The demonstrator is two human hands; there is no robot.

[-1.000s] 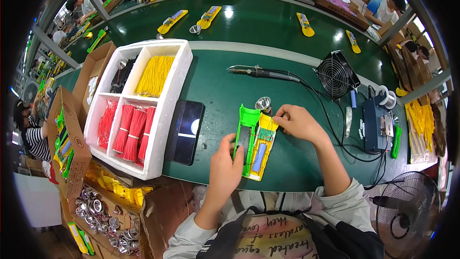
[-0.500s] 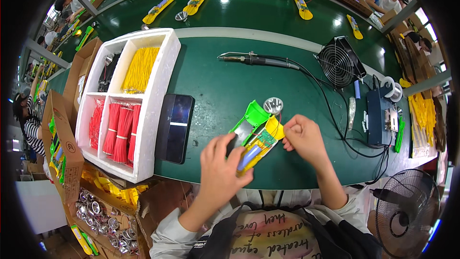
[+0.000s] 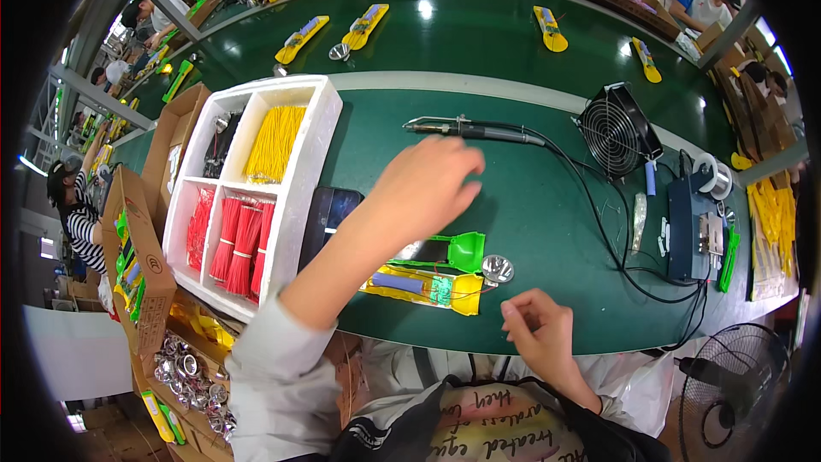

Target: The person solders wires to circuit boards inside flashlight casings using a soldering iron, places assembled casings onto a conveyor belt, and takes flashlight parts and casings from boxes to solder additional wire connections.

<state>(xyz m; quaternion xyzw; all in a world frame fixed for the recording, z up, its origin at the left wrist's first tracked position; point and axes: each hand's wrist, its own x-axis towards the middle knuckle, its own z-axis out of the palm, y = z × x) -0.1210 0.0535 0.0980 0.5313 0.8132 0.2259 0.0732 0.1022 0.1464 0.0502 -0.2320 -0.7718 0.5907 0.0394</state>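
Observation:
My left hand is raised over the bench below the soldering iron. Its thumb and fingers are apart, and nothing shows between them. Under that forearm lies a yellow torch half-shell with a purple battery and a green circuit board. A green half-shell is just beyond it. At their right end sits a silver reflector, with thin red wires near it. My right hand is at the bench's front edge, fingers curled into a pinch; whatever they may hold is hidden.
A white foam box holds red, yellow and black wires. Beside it lies a dark phone, partly covered by my arm. A black fan, a blue soldering station and a solder spool stand right. Beyond, torch halves lie on a green belt.
My left hand has let go of the torch shells and moved away from me toward the soldering iron. The shells now lie flatter, turned sideways. My right hand has drawn back toward me.

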